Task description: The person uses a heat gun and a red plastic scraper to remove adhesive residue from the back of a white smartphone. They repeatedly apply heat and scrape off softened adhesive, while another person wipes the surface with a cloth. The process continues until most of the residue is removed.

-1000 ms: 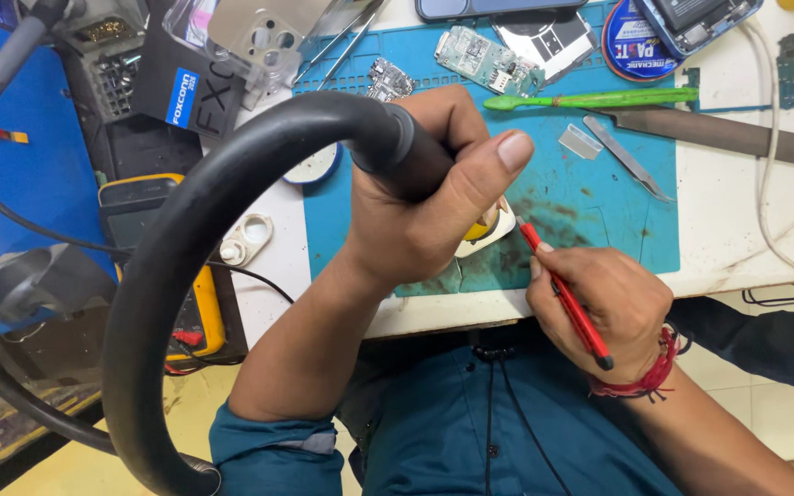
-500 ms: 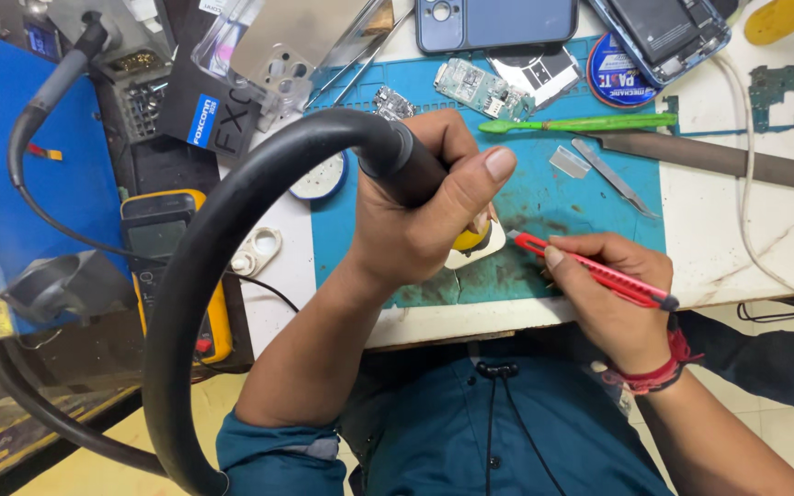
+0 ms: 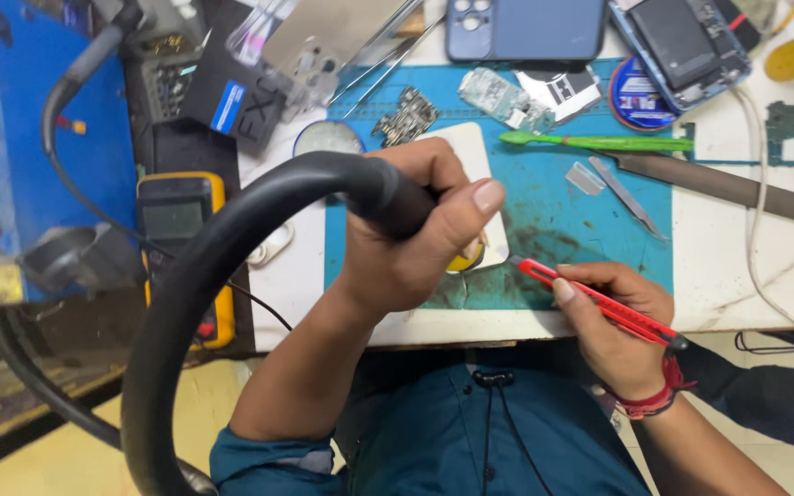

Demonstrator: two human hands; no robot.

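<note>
My left hand (image 3: 415, 243) grips the black handle of a thick hose tool (image 3: 232, 266), whose hose curves down to the lower left. The tool's tip points down at a white pad (image 3: 470, 165) on the blue work mat (image 3: 581, 230); a yellow part shows just under my fingers. My right hand (image 3: 613, 326) holds a slim red tool (image 3: 599, 303) like a pen, its tip aimed left toward the pad's lower right corner, close to the table's front edge.
A green plastic pry tool (image 3: 599, 142), metal tweezers (image 3: 631, 197) and a small circuit board (image 3: 406, 115) lie on the mat. Phones (image 3: 526, 28) sit at the back. A yellow multimeter (image 3: 181, 248) stands left. A white cable (image 3: 765, 248) runs down the right.
My right hand has lowered the red tool's rear end and the tool now lies flatter, tip still near the pad. My left hand keeps its grip on the hose tool.
</note>
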